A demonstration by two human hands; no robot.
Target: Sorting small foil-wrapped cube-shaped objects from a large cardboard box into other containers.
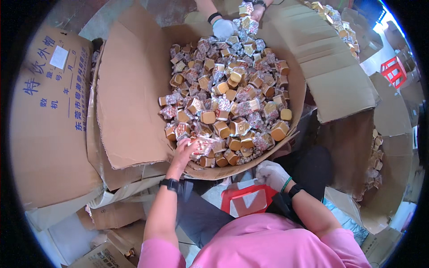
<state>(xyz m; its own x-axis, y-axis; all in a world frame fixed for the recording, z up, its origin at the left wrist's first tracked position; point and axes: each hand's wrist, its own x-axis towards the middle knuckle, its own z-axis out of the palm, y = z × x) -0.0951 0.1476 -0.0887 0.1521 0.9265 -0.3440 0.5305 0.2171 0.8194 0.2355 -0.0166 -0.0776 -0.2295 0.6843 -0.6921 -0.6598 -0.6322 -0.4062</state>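
Note:
A large open cardboard box (214,173) holds a heap of squarish gold caps (222,129), many in crinkled clear wrap. My bare left hand (182,152) reaches over the near left rim, its fingers closed on a shiny plastic-wrapped piece with red marks (203,146). Just outside the near right rim is my right hand (273,175) in a white glove, fingers curled inward; whatever they hold, if anything, is hidden. Across the box, another person's gloved hand (224,29) rests at the heap, and their other hand (257,12) is beside a cluster of wrapped caps (247,24).
Raised box flaps stand at the left (129,89) and right (339,89). A tall printed carton (53,116) is far left. Below the box, between my legs, sits a red plastic stool (228,201). More boxes with wrapped pieces (375,156) and a red stool (393,72) lie right.

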